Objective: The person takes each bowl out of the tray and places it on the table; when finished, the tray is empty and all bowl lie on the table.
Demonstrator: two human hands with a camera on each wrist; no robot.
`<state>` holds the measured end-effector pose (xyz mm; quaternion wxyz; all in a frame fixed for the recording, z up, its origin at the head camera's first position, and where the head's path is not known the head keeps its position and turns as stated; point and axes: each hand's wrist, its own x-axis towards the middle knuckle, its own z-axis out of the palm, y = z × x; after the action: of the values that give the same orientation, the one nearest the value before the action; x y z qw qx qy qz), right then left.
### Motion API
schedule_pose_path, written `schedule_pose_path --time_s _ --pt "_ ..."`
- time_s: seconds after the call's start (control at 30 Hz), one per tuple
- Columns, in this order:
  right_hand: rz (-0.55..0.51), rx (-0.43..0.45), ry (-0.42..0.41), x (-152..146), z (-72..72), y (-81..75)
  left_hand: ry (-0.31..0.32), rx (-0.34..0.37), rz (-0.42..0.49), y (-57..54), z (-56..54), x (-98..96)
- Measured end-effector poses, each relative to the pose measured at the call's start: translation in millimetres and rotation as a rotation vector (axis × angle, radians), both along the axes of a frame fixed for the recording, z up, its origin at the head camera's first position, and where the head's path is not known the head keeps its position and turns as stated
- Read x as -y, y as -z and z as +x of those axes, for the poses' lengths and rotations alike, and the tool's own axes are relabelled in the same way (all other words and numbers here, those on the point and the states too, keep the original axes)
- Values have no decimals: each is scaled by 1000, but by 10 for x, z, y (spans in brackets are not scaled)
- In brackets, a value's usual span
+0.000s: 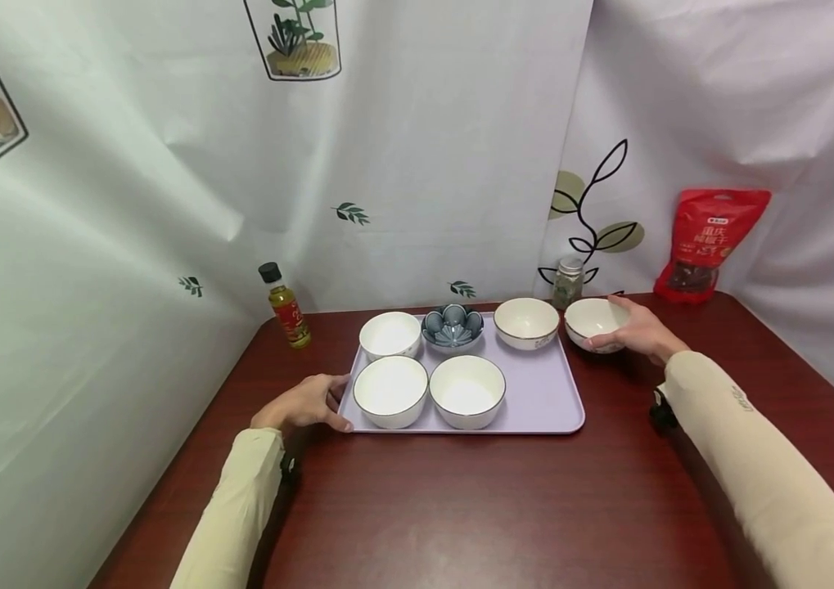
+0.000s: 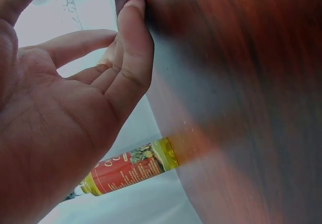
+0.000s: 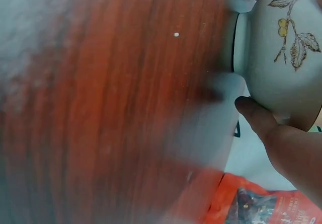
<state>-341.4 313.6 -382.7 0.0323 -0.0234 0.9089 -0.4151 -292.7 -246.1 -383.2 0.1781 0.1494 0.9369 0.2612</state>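
Note:
My right hand [image 1: 636, 327] grips a white bowl [image 1: 588, 315] by its rim, just right of the lilac tray [image 1: 542, 401]. In the right wrist view this bowl [image 3: 282, 58] shows a leaf-and-berry pattern, with fingers below it; whether its foot touches the table is unclear. My left hand [image 1: 308, 402] holds the tray's left edge near the front corner, fingers curled against it in the left wrist view. On the tray stand a dark blue petal-shaped bowl [image 1: 453, 325], a white bowl at back left [image 1: 390, 334], another at back right [image 1: 526, 321], and two dark-rimmed white bowls [image 1: 391, 391] in front.
An oil bottle [image 1: 288, 309] stands on the dark red-brown table [image 1: 490, 515] at the back left. Behind the tray's right side is a small lidded glass jar [image 1: 568, 282]. A red pouch [image 1: 707, 245] leans on the white curtain [image 1: 446, 164] at the back right.

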Motion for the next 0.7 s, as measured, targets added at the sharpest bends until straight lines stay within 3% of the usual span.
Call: schedule_pose_path --time_s 0.27,0.7 --pt "29 20 9 -5 -61 -9 -21 23 -13 -21 0 -19" --pt "24 58 14 -19 -85 -17 -24 41 47 9 39 -6"
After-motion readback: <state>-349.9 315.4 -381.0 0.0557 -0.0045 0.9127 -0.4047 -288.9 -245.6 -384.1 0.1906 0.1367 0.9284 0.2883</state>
